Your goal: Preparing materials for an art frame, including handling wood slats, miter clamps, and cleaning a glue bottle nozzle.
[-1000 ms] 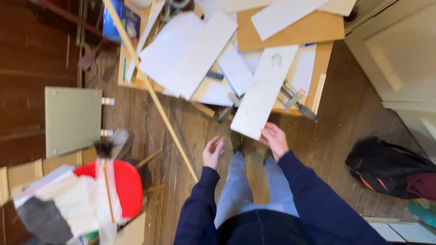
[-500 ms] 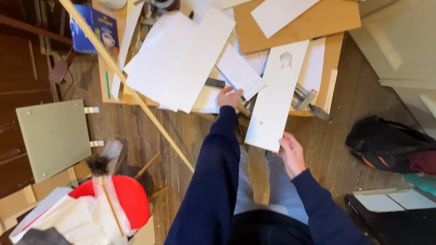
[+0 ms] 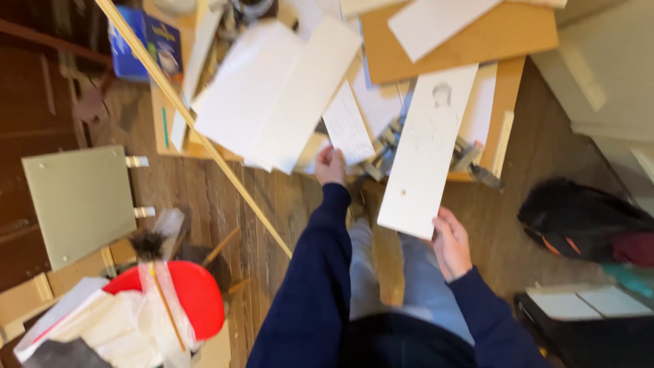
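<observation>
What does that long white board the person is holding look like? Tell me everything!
The long white rectangular board is flat and smooth, like painted or laminated wood. It has a faint grey smudge near its far end and a small dark hole near the close end. It lies tilted, running from the pale wooden panels down toward the person. Its far part rests on the pile of boards and some metal fittings, while the right hand grips its near corner. The left hand is beside it, at a small white sheet, not touching it.

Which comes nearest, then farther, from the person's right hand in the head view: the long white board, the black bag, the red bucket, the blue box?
1. long white board, touching the right hand.
2. black bag, right.
3. red bucket, lower left.
4. blue box, top left.
</observation>
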